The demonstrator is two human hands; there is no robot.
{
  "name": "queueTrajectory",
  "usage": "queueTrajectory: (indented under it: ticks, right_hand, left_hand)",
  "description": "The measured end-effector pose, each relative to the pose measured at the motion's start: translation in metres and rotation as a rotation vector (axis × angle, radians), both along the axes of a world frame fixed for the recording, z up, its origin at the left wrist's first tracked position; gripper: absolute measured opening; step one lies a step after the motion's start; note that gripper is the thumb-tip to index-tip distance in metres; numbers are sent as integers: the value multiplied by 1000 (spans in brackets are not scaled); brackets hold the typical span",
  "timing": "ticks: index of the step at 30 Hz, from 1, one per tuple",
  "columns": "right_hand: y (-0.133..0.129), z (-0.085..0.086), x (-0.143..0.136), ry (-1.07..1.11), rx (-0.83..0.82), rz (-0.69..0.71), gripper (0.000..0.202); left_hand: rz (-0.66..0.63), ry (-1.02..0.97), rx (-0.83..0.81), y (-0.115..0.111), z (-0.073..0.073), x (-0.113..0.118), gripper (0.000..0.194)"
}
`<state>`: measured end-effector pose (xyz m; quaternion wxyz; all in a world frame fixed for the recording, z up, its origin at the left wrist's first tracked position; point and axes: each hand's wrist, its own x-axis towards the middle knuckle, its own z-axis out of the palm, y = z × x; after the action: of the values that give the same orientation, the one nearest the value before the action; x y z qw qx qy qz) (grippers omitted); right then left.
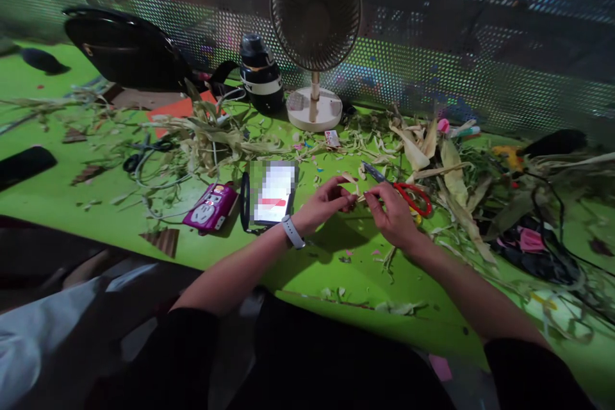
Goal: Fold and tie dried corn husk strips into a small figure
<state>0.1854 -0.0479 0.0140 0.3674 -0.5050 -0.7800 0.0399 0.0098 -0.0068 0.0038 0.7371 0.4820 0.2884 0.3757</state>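
My left hand (327, 204), with a pale watch band at its wrist, pinches a small strip of dried corn husk (352, 178) between thumb and fingers. Close beside it, my right hand (390, 213) is closed on the same pale husk, its fingertips almost meeting those of the left. The exact shape of the piece is partly hidden by the fingers. Red-handled scissors (414, 198) lie just beyond my right hand, blades pointing away to the left. A lit phone (275, 195) lies left of my left hand.
Dried husks (451, 170) are heaped at the right and more husks (202, 134) at the left. A purple power socket (211, 206) with a white cable, a fan (314, 109), a dark bottle (261, 80) and a black bag (127, 48) stand on the green table (110, 205).
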Motion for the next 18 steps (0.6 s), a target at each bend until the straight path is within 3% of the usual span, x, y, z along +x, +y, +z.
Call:
queueTrajectory:
  ticks: [4, 10, 18]
  right_hand:
    - [-2, -2, -2, 22, 4, 17, 17]
    - [-1, -2, -1, -12, -19, 3, 20]
    - [1, 2, -1, 165, -149, -60, 18]
  left_hand:
    - [28, 7, -174, -4, -2, 5, 40]
    - [55, -54, -138, -7, -7, 8, 35]
    - [148, -132, -48, -9, -12, 11, 29]
